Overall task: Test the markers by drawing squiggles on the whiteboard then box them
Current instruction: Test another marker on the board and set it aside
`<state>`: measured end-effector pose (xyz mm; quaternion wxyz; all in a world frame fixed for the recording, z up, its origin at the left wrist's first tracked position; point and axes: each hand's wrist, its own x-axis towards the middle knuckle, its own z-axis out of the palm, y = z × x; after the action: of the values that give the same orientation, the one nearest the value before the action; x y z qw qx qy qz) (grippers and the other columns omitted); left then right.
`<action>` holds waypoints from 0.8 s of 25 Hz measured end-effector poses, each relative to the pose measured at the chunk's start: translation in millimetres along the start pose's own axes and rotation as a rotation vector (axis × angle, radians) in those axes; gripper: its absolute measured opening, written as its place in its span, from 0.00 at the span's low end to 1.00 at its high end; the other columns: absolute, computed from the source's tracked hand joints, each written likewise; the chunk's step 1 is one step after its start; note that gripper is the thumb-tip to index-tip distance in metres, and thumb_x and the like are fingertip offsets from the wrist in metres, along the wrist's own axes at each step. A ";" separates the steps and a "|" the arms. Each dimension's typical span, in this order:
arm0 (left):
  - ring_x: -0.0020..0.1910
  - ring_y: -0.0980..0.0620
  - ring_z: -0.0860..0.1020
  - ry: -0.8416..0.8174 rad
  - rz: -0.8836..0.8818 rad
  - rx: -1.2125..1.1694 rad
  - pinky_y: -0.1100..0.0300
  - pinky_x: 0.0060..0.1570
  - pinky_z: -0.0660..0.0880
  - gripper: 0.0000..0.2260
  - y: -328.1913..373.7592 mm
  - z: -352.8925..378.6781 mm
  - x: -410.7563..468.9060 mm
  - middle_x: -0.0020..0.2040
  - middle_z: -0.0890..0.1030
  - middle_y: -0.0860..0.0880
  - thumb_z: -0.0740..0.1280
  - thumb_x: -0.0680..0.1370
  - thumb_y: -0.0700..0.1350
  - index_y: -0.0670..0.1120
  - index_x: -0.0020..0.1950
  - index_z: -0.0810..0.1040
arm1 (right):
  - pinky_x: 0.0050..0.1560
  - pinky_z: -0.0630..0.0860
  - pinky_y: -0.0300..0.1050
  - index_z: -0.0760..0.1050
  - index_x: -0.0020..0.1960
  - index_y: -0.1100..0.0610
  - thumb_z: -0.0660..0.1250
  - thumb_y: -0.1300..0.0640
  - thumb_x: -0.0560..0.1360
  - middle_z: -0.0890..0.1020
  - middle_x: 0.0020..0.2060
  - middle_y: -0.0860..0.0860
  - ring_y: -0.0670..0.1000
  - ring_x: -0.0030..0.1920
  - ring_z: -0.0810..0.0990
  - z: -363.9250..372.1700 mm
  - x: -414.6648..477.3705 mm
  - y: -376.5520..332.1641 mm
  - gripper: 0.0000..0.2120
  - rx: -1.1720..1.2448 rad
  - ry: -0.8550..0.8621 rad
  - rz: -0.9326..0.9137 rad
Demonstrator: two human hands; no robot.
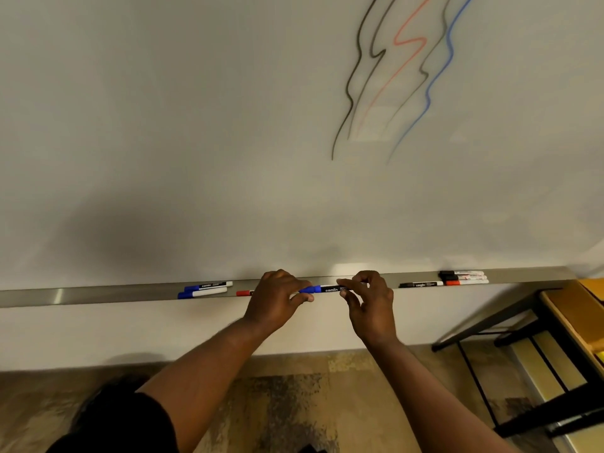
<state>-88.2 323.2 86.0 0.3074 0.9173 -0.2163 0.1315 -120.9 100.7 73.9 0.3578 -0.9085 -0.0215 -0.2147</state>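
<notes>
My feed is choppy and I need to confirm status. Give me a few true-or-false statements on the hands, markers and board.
1. The left hand and right hand hold one blue-capped marker. True.
2. The whiteboard is blank. False: black, red and blue squiggles are on it.
3. On the tray, two blue markers lie left of the hands. True.
4. Every marker at the tray's right end is blue. False: a black marker and a red marker lie there.
</notes>
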 end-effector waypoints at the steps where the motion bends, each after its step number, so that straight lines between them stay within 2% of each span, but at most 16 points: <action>1: 0.47 0.54 0.76 0.006 -0.010 0.002 0.58 0.52 0.69 0.12 0.6 1.3 0.0 0.45 0.83 0.55 0.74 0.74 0.53 0.53 0.56 0.84 | 0.53 0.70 0.46 0.83 0.58 0.44 0.73 0.58 0.75 0.73 0.53 0.43 0.46 0.55 0.73 1.4 -1.1 0.8 0.14 0.010 0.005 0.022; 3: 0.47 0.54 0.76 0.021 -0.023 0.009 0.59 0.52 0.67 0.11 3.8 4.4 0.7 0.45 0.83 0.55 0.73 0.74 0.53 0.53 0.55 0.85 | 0.53 0.75 0.40 0.81 0.60 0.46 0.72 0.58 0.76 0.72 0.59 0.43 0.44 0.58 0.74 2.0 -2.8 -0.4 0.14 0.080 0.006 0.092; 4: 0.47 0.54 0.76 0.023 -0.031 0.008 0.59 0.52 0.67 0.11 5.0 6.7 0.9 0.45 0.84 0.55 0.73 0.74 0.53 0.53 0.55 0.85 | 0.54 0.74 0.34 0.80 0.62 0.46 0.72 0.59 0.77 0.71 0.62 0.41 0.41 0.59 0.74 1.7 -3.4 -2.5 0.15 0.115 0.001 0.135; 6: 0.46 0.54 0.77 0.016 -0.053 -0.003 0.57 0.52 0.69 0.11 6.8 12.9 1.1 0.45 0.84 0.55 0.73 0.75 0.53 0.53 0.55 0.84 | 0.56 0.67 0.23 0.77 0.66 0.49 0.70 0.61 0.78 0.70 0.66 0.40 0.32 0.61 0.70 1.5 -4.6 -8.6 0.18 0.131 -0.001 0.190; 7: 0.46 0.54 0.78 0.009 -0.067 -0.008 0.56 0.53 0.69 0.11 7.2 16.2 0.7 0.45 0.85 0.54 0.72 0.75 0.53 0.53 0.56 0.84 | 0.57 0.63 0.20 0.75 0.68 0.49 0.70 0.62 0.78 0.69 0.69 0.40 0.28 0.62 0.67 2.3 -5.6 -10.9 0.21 0.126 0.001 0.193; 9: 0.46 0.52 0.79 0.004 -0.094 -0.023 0.57 0.54 0.69 0.11 6.9 21.3 0.5 0.45 0.85 0.53 0.72 0.76 0.52 0.51 0.56 0.84 | 0.61 0.63 0.24 0.71 0.72 0.49 0.68 0.65 0.77 0.67 0.73 0.40 0.26 0.66 0.63 4.0 -9.1 -12.4 0.26 0.114 -0.006 0.185; 12: 0.45 0.51 0.79 -0.006 -0.090 -0.041 0.56 0.53 0.70 0.10 5.3 21.9 4.1 0.45 0.85 0.51 0.72 0.76 0.49 0.49 0.55 0.85 | 0.69 0.68 0.41 0.67 0.75 0.48 0.67 0.65 0.78 0.68 0.75 0.43 0.41 0.73 0.66 9.5 -14.8 -9.5 0.28 0.112 -0.032 0.228; 14: 0.44 0.49 0.80 -0.036 -0.074 -0.058 0.54 0.53 0.73 0.09 6.0 19.6 8.1 0.45 0.85 0.50 0.72 0.77 0.48 0.49 0.55 0.85 | 0.71 0.69 0.47 0.71 0.72 0.50 0.67 0.65 0.79 0.73 0.72 0.46 0.47 0.73 0.69 14.0 -17.8 -5.8 0.24 0.110 -0.013 0.232; 17: 0.51 0.49 0.81 -0.089 -0.199 -0.169 0.62 0.53 0.72 0.11 11.5 22.9 10.7 0.52 0.85 0.49 0.71 0.77 0.48 0.48 0.59 0.83 | 0.66 0.73 0.45 0.79 0.63 0.56 0.66 0.67 0.79 0.80 0.63 0.51 0.53 0.65 0.78 13.9 -17.4 2.1 0.15 0.085 0.079 0.203; 20: 0.58 0.51 0.79 -0.157 -0.364 -0.258 0.64 0.56 0.71 0.15 18.2 36.1 8.0 0.60 0.82 0.49 0.67 0.80 0.49 0.50 0.66 0.79 | 0.58 0.76 0.40 0.81 0.58 0.57 0.66 0.67 0.79 0.81 0.55 0.50 0.51 0.55 0.81 5.5 -14.3 15.0 0.11 0.106 0.110 0.229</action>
<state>-86.0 285.2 70.2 0.4229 0.9017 -0.0858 -0.0266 -128.9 94.8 54.9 0.4282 -0.8717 0.0904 -0.2206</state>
